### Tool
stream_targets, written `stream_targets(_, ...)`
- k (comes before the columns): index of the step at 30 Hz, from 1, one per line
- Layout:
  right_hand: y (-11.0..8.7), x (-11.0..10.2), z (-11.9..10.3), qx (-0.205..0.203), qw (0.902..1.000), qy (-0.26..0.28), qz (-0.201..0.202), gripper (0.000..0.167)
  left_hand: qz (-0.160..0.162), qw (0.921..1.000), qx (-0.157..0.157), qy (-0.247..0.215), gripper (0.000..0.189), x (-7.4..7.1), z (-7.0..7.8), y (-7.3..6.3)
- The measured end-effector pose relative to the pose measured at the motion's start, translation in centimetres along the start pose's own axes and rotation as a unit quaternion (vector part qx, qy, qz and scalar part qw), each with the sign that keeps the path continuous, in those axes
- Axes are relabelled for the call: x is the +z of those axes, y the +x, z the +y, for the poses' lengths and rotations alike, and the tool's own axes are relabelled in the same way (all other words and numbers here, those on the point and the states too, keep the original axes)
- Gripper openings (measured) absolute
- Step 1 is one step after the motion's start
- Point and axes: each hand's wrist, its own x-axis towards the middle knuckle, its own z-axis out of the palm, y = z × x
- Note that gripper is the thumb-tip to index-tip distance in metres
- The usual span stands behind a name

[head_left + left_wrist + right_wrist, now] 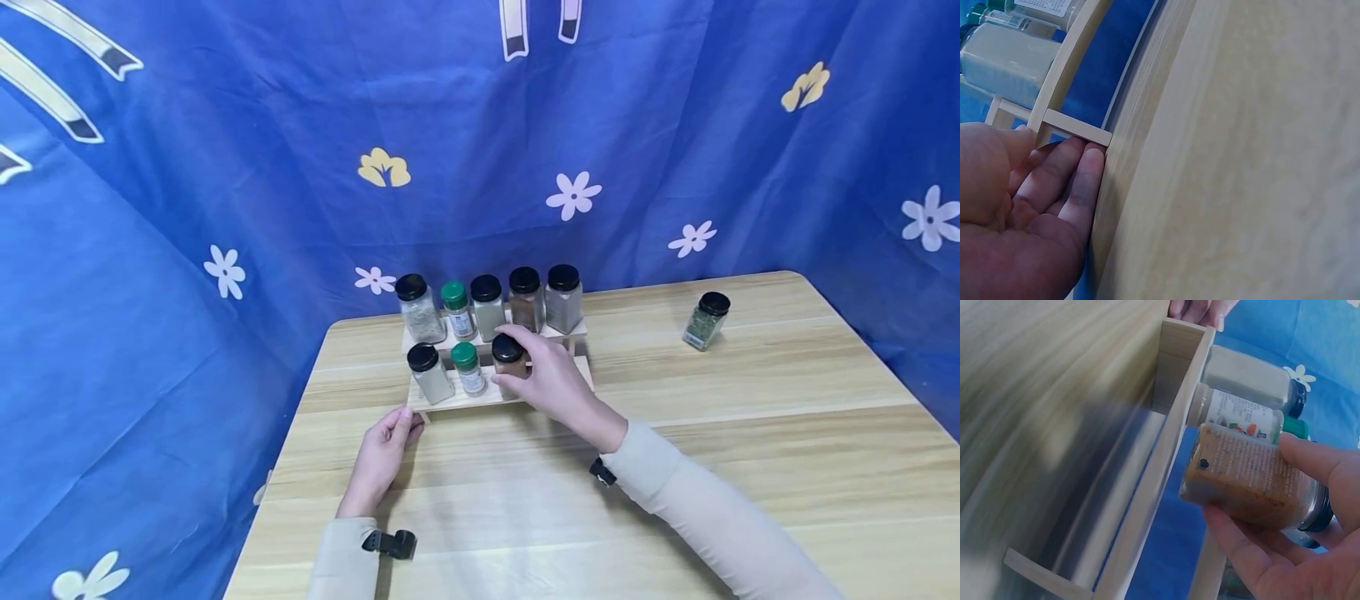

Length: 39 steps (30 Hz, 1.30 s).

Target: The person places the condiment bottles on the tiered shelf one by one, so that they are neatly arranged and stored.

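A two-tier wooden spice rack [467, 400] stands on the table with jars on both tiers. At its front left corner my left hand [384, 450] holds the rack, thumb by the shelf end and fingers [1087, 178] at the leg. My right hand [557, 379] grips a black-lidded spice jar [1250, 478] of orange-brown powder at the lower tier, thumb and fingers on opposite sides. Whether its base touches the shelf I cannot tell. Beside it stand a green-capped jar [468, 371] and a black-lidded jar of pale powder [433, 382].
On the upper tier several jars stand in a row, among them a green-capped one [457, 312] and a grey one [563, 304]. A jar of green flakes [705, 322] stands apart on the table [750, 467] at the right. A blue curtain [465, 100] hangs behind.
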Motion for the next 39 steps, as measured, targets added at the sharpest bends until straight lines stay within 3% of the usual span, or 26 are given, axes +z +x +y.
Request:
stream_targets(11,0.2,0.9,0.2,0.011,0.9999,-0.011,0.000,0.071,0.004,1.0000,0.003,0.001,0.051,0.1,-0.1,0.1)
stream_targets(19,0.0,0.3,0.7,-0.001,0.9998,-0.019,-0.002,0.071,0.003,1.0000,-0.006,0.006,0.050,0.1,-0.1,0.1)
stream_targets(29,-1.3,-3.5,2.0,-0.010,0.9995,0.001,0.029,0.066,-0.001,0.9999,-0.009,0.012,0.052,-0.2,-0.1,0.3)
stream_targets(39,-2.7,-8.5,4.7,0.043,0.9970,0.033,0.056,0.063,-0.003,0.9999,-0.013,0.001,0.051,0.1,-0.1,0.3)
